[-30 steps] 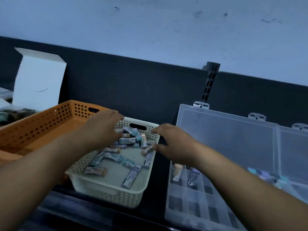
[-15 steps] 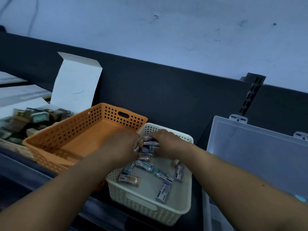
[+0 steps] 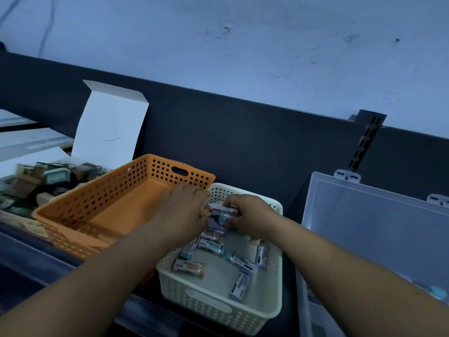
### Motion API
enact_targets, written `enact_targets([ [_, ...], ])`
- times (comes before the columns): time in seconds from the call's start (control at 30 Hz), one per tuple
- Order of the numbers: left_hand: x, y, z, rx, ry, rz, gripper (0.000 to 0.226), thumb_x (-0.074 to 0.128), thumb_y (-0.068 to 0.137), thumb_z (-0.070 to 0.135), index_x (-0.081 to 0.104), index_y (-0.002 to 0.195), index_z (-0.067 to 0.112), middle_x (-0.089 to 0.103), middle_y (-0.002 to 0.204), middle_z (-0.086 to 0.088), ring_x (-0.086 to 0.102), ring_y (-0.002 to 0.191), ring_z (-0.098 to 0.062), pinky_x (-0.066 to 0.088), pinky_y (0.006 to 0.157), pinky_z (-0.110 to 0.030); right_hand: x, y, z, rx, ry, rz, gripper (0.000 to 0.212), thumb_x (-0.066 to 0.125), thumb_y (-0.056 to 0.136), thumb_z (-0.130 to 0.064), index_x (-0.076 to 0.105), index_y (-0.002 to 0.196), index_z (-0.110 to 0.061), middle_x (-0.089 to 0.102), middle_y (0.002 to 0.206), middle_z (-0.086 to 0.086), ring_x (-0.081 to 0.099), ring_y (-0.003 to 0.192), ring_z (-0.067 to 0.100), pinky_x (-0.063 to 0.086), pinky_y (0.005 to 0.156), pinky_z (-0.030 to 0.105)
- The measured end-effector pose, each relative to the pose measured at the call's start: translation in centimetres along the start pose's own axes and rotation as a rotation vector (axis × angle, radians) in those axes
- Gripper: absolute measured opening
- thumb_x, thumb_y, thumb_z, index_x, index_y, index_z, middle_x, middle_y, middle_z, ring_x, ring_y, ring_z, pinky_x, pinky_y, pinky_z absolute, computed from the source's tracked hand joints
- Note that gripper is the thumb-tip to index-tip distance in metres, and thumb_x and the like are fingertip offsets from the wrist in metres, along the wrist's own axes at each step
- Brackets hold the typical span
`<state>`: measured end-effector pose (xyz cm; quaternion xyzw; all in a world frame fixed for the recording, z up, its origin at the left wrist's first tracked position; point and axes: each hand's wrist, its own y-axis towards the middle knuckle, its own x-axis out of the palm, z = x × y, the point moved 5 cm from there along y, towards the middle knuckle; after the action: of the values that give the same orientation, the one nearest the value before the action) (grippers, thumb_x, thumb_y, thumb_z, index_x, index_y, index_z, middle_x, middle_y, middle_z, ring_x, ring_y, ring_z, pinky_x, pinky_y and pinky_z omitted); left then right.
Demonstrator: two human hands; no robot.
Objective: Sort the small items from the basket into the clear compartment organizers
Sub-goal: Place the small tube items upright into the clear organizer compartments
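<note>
Pale wall point(image 3: 243, 57) and a dark back panel point(image 3: 230, 142) run behind the bench point(image 3: 26, 261). At far left a white carton point(image 3: 111, 127) stands with its flap up, beside a blurred heap of clutter. Next comes an orange basket point(image 3: 97, 188), touching the cream basket point(image 3: 213, 310) that holds the small items point(image 3: 189, 266). These are labelled tubes, most of them loose on its floor and a few piled at the far end.

The left hand point(image 3: 187, 210) reaches over the rims into that pile with its fingers curled down onto it. Whether its grip pinches anything I cannot tell. The right hand point(image 3: 250, 217) meets it from the other side, its grip pinching one end of a tube point(image 3: 222, 211) that lies crosswise on top. Further right the clear organizer point(image 3: 376, 227) stands with its lid raised, its compartments mostly out of frame.

Picking seems to be the step in hand. To do it well, take one tube per hand and lift it clear of the pile so its neighbours do not ride along. Then check its colour and carry it over the basket wall to the matching compartment.
</note>
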<state>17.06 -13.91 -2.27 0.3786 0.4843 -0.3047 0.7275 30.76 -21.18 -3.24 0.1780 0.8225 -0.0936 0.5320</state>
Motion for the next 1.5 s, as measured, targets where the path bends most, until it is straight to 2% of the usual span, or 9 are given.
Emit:
enact_targets([
  [0.13,-0.9,0.4,2.1,-0.031,-0.416,-0.026,0.044,0.054,0.095,0.028,0.044,0.138,0.029,0.047,0.139,0.006,0.050,0.117,-0.013,0.045,0.091,-0.027,-1.1,-1.8,-0.1,-0.007,0.237,0.025,0.023,0.074,0.081,-0.022,0.061,0.096,-0.033,0.062,0.083,-0.007,0.060,0.066,0.009,0.056,0.065,0.034],
  [0.23,-0.9,0.9,3.6,-0.063,-0.588,-0.040,0.016,0.058,0.094,0.021,0.062,0.108,0.028,0.063,0.109,0.006,0.061,0.088,-0.011,0.053,0.070,-0.029,-2.4,-3.4,0.6,0.014,0.308,0.025,0.027,0.076,0.078,-0.018,0.063,0.099,-0.028,0.065,0.088,0.003,0.064,0.069,0.016,0.059,0.065,0.041],
  [0.37,-0.7,1.4,5.4,-0.097,-0.748,-0.052,0.008,0.065,0.088,0.011,0.065,0.089,0.019,0.066,0.086,-0.003,0.061,0.073,-0.016,0.050,0.064,-0.029,-4.4,-6.1,1.7,0.052,0.531,0.044,0.032,0.077,0.077,-0.006,0.061,0.104,-0.017,0.065,0.081,0.004,0.063,0.061,0.013,0.049,0.049,0.022],
  [0.53,0.0,2.2,8.5,-0.194,-1.032,-0.175,0.015,0.057,0.090,0.001,0.065,0.096,0.013,0.067,0.086,-0.012,0.061,0.073,-0.018,0.052,0.065,-0.029,-6.9,-10.3,5.1,0.158,0.878,0.072,0.022,0.067,0.087,-0.008,0.059,0.107,-0.013,0.059,0.067,-0.002,0.059,0.057,0.010,0.039,0.047,0.020],
  [0.73,0.6,2.5,14.0,-0.211,-1.284,-0.275,0.015,0.051,0.087,-0.008,0.061,0.088,0.003,0.060,0.078,-0.013,0.058,0.063,-0.016,0.052,0.053,-0.022,-9.0,-15.2,9.2,0.285,1.220,0.066,0.034,0.047,0.092,0.006,0.060,0.109,-0.021,0.060,0.095,0.013,0.063,0.068,0.018,0.056,0.057,0.026],
  [0.97,1.7,1.7,20.4,-0.182,-1.595,-0.564,0.037,0.037,0.088,-0.009,0.065,0.106,0.007,0.061,0.077,-0.009,0.061,0.064,-0.017,0.057,0.062,-0.027,-10.8,-19.1,11.7,0.260,1.085,0.149,0.028,0.043,0.099,-0.007,0.063,0.108,-0.023,0.056,0.080,0.004,0.055,0.070,0.015,0.050,0.066,0.029],
  [1.07,2.6,1.6,22.4,-0.144,-1.553,-0.643,0.033,0.042,0.092,-0.001,0.067,0.111,0.012,0.059,0.082,-0.006,0.060,0.069,-0.017,0.055,0.070,-0.031,-11.6,-21.0,13.2,0.230,0.987,0.216,0.023,0.051,0.095,-0.002,0.063,0.104,-0.019,0.055,0.089,0.011,0.049,0.077,0.023,0.044,0.062,0.029],
  [1.3,4.5,1.4,25.3,-0.110,-1.450,-0.615,0.008,0.050,0.094,0.006,0.056,0.092,0.010,0.061,0.084,-0.010,0.060,0.072,-0.019,0.046,0.077,-0.036,-12.0,-23.8,15.5,0.304,0.819,0.282,0.026,0.066,0.082,0.007,0.060,0.090,-0.017,0.059,0.071,-0.001,0.056,0.066,0.015,0.052,0.056,0.025],
  [1.5,5.0,1.0,26.3,0.139,-0.924,-0.432,0.018,0.063,0.088,0.006,0.061,0.099,0.020,0.067,0.076,-0.001,0.062,0.066,-0.012,0.054,0.071,-0.033,-10.4,-24.4,16.4,0.359,0.759,0.141,0.019,0.056,0.093,-0.001,0.063,0.091,-0.019,0.058,0.090,0.008,0.055,0.077,0.017,0.055,0.068,0.025],
])
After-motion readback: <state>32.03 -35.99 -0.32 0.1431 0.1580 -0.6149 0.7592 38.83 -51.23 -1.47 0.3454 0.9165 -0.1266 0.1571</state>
